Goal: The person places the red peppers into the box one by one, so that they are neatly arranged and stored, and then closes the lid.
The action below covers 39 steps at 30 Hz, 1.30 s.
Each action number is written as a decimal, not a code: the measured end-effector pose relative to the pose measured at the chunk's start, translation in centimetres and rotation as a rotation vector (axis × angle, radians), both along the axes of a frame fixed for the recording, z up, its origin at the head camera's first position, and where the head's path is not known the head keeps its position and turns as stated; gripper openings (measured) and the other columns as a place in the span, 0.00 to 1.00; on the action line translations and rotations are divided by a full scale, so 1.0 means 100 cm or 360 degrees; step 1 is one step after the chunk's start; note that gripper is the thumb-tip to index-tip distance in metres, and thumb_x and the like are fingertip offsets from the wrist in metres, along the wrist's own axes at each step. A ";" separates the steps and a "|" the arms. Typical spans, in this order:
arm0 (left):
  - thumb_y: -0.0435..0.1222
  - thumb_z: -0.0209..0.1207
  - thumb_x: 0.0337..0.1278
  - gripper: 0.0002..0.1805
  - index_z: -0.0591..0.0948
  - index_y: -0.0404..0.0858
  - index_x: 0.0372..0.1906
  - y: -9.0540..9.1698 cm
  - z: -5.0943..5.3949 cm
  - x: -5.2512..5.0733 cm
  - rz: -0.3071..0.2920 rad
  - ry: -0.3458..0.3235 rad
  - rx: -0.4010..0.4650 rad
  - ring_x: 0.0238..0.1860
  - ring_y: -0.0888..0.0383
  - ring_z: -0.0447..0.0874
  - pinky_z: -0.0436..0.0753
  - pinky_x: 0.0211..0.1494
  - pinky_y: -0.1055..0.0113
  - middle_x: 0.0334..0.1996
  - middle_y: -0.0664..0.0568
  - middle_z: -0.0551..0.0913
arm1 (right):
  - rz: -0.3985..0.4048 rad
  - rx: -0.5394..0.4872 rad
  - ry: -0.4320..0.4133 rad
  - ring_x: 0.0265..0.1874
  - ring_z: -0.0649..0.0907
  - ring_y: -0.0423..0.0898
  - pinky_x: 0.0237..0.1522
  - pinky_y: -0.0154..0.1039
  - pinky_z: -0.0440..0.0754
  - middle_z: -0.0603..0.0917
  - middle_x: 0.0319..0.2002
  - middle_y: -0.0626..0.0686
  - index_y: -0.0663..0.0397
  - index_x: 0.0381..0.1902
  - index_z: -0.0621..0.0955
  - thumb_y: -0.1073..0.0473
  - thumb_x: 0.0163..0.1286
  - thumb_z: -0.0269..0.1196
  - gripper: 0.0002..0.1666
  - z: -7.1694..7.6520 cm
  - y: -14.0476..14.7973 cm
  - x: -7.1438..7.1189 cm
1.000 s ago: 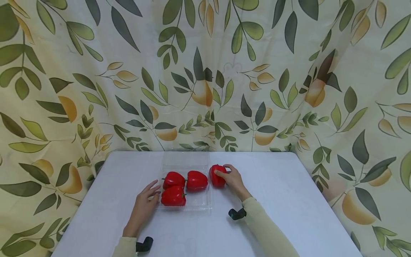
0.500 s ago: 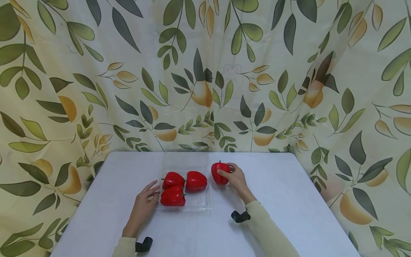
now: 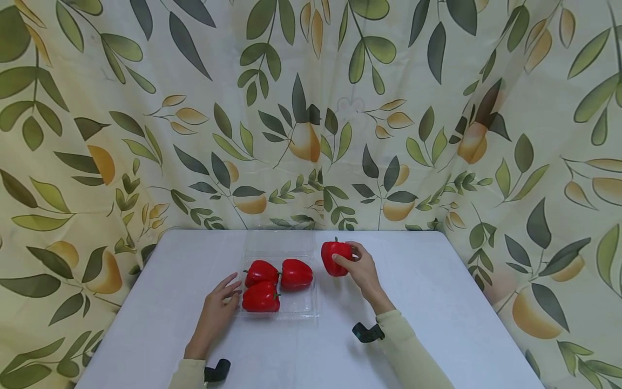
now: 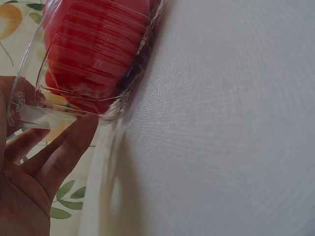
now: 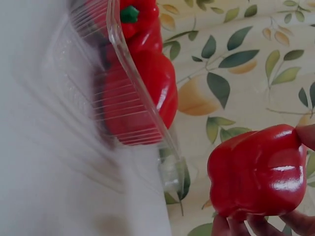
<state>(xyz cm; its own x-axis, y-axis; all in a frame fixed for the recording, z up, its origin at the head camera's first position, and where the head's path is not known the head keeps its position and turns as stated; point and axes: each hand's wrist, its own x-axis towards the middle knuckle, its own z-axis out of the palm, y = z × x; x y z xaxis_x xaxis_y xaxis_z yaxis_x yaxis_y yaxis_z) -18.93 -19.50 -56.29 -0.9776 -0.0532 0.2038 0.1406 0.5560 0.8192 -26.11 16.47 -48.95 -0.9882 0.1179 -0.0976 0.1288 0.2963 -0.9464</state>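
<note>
My right hand (image 3: 363, 268) holds a red bell pepper (image 3: 335, 259) by its side, thumb in front and fingers behind. This pepper is upright with its green stem on top, to the right of a clear plastic clamshell box (image 3: 301, 308). In the right wrist view, the gripped pepper (image 5: 258, 172) appears apart from the box wall. Three more red bell peppers (image 3: 297, 274) lie inside the box. My left hand (image 3: 220, 309) rests at the box's left edge with fingers extended; in the left wrist view, fingertips (image 4: 88, 125) touch the plastic near its lower corner.
The box's clear lid (image 3: 280, 240) stands folded back towards the far table edge. A white tablecloth (image 3: 301, 356) covers the table. Behind hangs a leaf-and-fruit patterned curtain (image 3: 301, 140). Dark wrist cameras (image 3: 367, 332) project from both sleeves.
My right hand has raised the fourth pepper slightly and carried it a little rightward and away from me, tipping it so the stem shows on top. The left hand stays at the box.
</note>
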 end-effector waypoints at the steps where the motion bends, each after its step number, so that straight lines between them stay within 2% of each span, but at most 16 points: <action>1: 0.33 0.58 0.64 0.20 0.81 0.38 0.60 0.000 0.000 0.000 -0.0003 0.0005 -0.0003 0.53 0.49 0.86 0.87 0.47 0.67 0.70 0.49 0.72 | 0.0004 -0.0008 0.0008 0.65 0.70 0.59 0.56 0.54 0.84 0.71 0.67 0.58 0.49 0.69 0.65 0.50 0.54 0.73 0.47 0.001 0.000 0.002; 16: 0.34 0.58 0.65 0.19 0.81 0.39 0.60 -0.001 0.000 0.000 -0.0005 0.0002 0.0007 0.54 0.50 0.86 0.87 0.49 0.65 0.70 0.50 0.72 | 0.0100 -0.0012 0.0169 0.66 0.70 0.56 0.55 0.54 0.84 0.72 0.66 0.56 0.47 0.69 0.66 0.55 0.54 0.74 0.46 0.022 -0.003 0.026; 30: 0.34 0.58 0.65 0.20 0.80 0.40 0.61 0.000 0.001 0.001 -0.0001 -0.0023 0.0035 0.55 0.50 0.85 0.87 0.48 0.66 0.70 0.51 0.71 | 0.0279 0.0029 0.0319 0.62 0.73 0.57 0.51 0.49 0.86 0.73 0.64 0.56 0.47 0.68 0.68 0.56 0.51 0.75 0.46 0.041 -0.008 0.046; 39: 0.35 0.58 0.65 0.20 0.80 0.40 0.61 0.000 0.001 0.001 0.0012 -0.0049 0.0032 0.56 0.50 0.85 0.87 0.50 0.65 0.70 0.51 0.71 | 0.0363 0.0001 0.0319 0.61 0.74 0.57 0.48 0.46 0.88 0.74 0.64 0.56 0.46 0.67 0.69 0.58 0.50 0.76 0.47 0.040 -0.015 0.056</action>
